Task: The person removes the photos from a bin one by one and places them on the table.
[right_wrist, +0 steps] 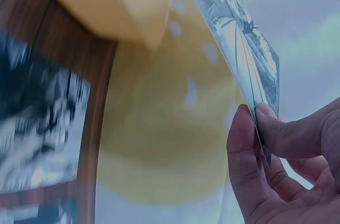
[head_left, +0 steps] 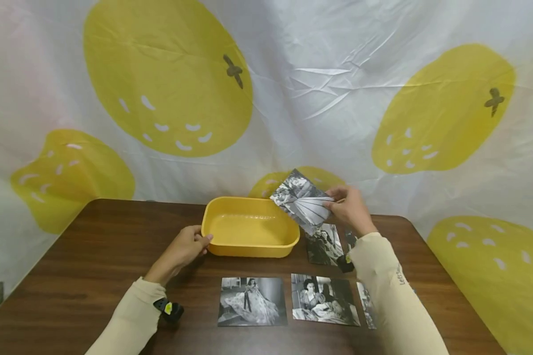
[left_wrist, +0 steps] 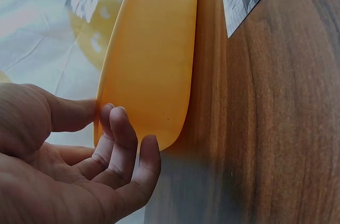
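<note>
My left hand (head_left: 187, 247) grips the left end of a yellow plastic tub (head_left: 248, 250), with the thumb at its rim. The left wrist view shows curled fingers (left_wrist: 123, 134) against the tub's outer wall. Above the tub's right end, my right hand (head_left: 350, 211) pinches a black-and-white photo (head_left: 301, 199) by one corner, between thumb and fingers. Seen nearly edge-on in the right wrist view, the photo (right_wrist: 241, 54) is tilted in the air, apart from the table. No objects show on the visible part of the tub's floor.
On the brown wooden table (head_left: 115, 256) lie several more photos: one of a wide gown (head_left: 252, 301), one of a seated figure (head_left: 325, 300), another right of the tub (head_left: 324, 245). My right sleeve partly covers others (head_left: 366, 304). Behind hangs a lemon-print cloth (head_left: 302, 98).
</note>
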`<state>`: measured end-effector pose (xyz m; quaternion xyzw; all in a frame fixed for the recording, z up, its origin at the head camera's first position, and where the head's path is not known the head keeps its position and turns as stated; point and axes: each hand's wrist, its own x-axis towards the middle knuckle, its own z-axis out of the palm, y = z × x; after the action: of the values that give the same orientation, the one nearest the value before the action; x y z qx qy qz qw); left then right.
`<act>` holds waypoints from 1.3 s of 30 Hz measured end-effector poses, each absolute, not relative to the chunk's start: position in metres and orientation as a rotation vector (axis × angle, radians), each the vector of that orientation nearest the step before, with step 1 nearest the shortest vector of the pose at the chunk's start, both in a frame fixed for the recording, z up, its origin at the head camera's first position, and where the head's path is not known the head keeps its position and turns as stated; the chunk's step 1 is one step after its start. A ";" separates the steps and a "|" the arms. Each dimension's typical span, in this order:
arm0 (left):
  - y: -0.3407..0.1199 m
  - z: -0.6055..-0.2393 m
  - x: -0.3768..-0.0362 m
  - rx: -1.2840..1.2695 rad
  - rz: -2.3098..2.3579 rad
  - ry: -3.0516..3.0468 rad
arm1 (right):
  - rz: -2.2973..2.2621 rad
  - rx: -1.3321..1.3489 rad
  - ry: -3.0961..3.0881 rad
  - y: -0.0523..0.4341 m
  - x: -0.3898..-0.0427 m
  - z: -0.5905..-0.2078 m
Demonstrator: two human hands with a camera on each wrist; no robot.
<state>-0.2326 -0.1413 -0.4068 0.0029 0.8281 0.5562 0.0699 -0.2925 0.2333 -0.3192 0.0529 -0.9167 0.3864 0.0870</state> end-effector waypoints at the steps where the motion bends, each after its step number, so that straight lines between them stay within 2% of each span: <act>1: -0.141 -0.407 -0.233 0.008 1.672 2.493 | 1.121 0.137 -2.731 0.243 -0.290 -0.318; 8: -0.139 -0.408 -0.239 0.013 1.656 2.511 | 1.102 -0.014 -2.688 0.314 -0.277 -0.323; 19: -0.139 -0.408 -0.236 0.003 1.624 2.532 | 1.352 -0.278 -2.552 0.398 -0.255 -0.370; 31: -0.139 -0.407 -0.238 0.017 1.618 2.552 | 1.727 -0.565 -2.322 0.435 -0.235 -0.397; 34: -0.139 -0.406 -0.238 0.017 1.614 2.553 | 1.684 -0.581 -2.354 0.442 -0.231 -0.404; 39: -0.139 -0.407 -0.236 0.020 1.605 2.545 | 1.366 -0.584 -2.587 0.456 -0.227 -0.414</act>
<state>-0.2363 -0.1388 -0.4068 0.0066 0.8440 0.5322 0.0661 -0.2269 0.4561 -0.4135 -0.1952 -0.8644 0.4566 0.0791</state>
